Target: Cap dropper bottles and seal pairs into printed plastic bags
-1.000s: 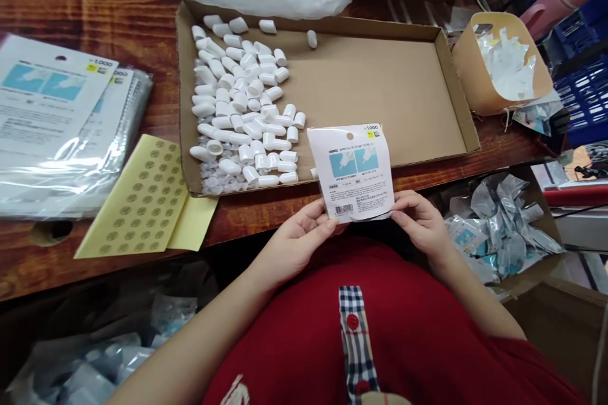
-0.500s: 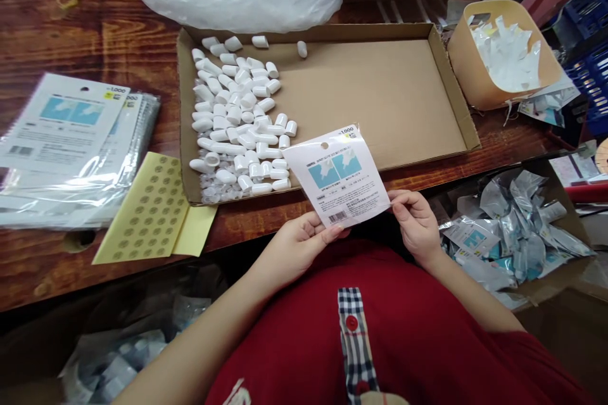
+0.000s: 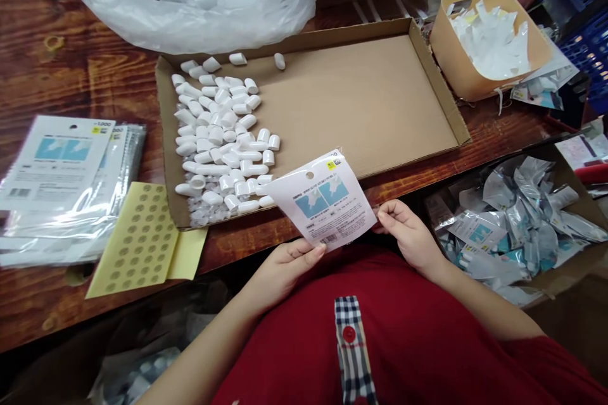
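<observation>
A white printed package (image 3: 327, 205) with two blue pictures, a hang hole and a yellow price mark is held tilted above the front edge of the table. My left hand (image 3: 289, 266) pinches its lower left corner, thumb on top. At its right edge my right hand (image 3: 403, 231) is closed, thumb and fingertip pinching the border. Beyond it, a shallow cardboard tray (image 3: 351, 101) carries many glossy white caps (image 3: 223, 120) heaped in its left part. The package hides a bit of the tray's front wall.
Left of the tray lie a stack of similar packages (image 3: 61, 164) and a yellow sticker sheet (image 3: 135, 234). A plastic bag (image 3: 118, 6) of white parts stands behind. At right are an orange bin (image 3: 460, 69) of small sachets and a box of filled packets (image 3: 517, 228) below table height.
The view has shifted, so the table items sit lower and further left in the picture. Both hands still hold the package, which is turned slightly.
</observation>
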Available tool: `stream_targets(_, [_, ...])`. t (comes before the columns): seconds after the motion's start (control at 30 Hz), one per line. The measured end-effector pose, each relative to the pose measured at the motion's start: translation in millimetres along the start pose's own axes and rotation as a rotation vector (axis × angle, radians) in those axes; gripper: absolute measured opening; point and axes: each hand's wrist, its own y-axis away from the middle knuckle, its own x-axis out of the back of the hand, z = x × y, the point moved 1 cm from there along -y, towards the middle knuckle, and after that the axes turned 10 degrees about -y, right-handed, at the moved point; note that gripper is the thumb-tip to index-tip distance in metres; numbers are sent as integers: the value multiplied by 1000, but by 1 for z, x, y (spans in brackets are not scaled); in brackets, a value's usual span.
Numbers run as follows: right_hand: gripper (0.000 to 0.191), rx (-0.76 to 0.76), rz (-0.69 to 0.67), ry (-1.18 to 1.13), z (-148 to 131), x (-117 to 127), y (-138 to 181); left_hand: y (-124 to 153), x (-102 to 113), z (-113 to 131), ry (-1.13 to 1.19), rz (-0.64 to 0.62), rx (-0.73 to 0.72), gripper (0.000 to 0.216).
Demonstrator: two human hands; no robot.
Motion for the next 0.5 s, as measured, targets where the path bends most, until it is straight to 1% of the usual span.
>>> stream_targets(0.13, [33, -105, -20, -97, 6, 1, -2, 6, 2, -1, 0, 3, 26, 34])
stream_targets(0.27, [35, -128, -42, -122, 8, 0, -3, 7, -1, 6, -80, 103, 0, 39])
stream_targets(0.37, [34, -174, -96, -151, 9, -1, -2, 5, -5, 11, -163, 129, 7, 42])
stream_targets(0.5, [31, -261, -188, -228, 10, -2, -3, 6, -6, 15, -135, 150, 53, 33])
